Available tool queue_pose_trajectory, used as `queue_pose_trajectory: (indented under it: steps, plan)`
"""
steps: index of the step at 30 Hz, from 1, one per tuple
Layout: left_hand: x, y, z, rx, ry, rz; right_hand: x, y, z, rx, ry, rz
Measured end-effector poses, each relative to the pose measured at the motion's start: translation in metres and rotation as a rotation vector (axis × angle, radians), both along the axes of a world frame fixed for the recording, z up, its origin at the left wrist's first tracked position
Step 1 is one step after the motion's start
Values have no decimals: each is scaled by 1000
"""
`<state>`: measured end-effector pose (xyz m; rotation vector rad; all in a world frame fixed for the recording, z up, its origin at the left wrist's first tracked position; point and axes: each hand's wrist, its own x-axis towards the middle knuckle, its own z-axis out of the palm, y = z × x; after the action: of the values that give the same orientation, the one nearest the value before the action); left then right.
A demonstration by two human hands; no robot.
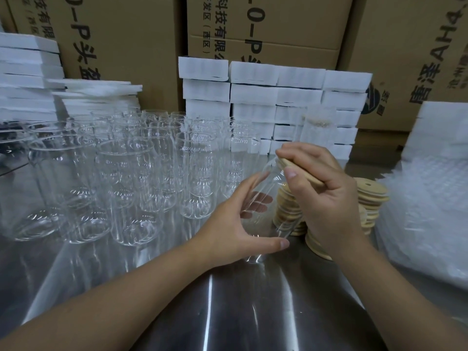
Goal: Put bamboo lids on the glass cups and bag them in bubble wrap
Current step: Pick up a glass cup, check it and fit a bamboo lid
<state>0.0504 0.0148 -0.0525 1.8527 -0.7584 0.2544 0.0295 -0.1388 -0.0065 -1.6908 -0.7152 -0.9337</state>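
My left hand point(235, 224) grips a clear glass cup point(268, 198) around its lower body, tilted over the steel table. On the cup's mouth sits a round bamboo lid point(301, 173), held by my right hand point(324, 188) with thumb and fingers curled over its edge. Stacks of loose bamboo lids point(372, 196) lie just behind and under my right hand. A pile of bubble wrap bags point(428, 219) lies at the right. Behind my hands stands one cup wrapped in bubble wrap point(317, 127).
Several empty glass cups point(131, 183) crowd the left and middle of the steel table point(240, 307). White foam blocks point(276, 97) are stacked at the back, more foam sheets point(30, 72) at far left. Cardboard boxes point(266, 29) form a wall behind.
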Motion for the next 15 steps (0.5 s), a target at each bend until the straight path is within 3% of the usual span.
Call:
queue_pose_trajectory:
  steps: [6,11,15]
  plan:
    - [1,2,-2,2,-24,7,-3,4,-1,-41,-61,-91]
    - [3,2,-3,-30,-29,36,-8,-5,14,-170,155,-61]
    - [5,2,-5,-20,-30,62,-19,-43,35,-243,58,-294]
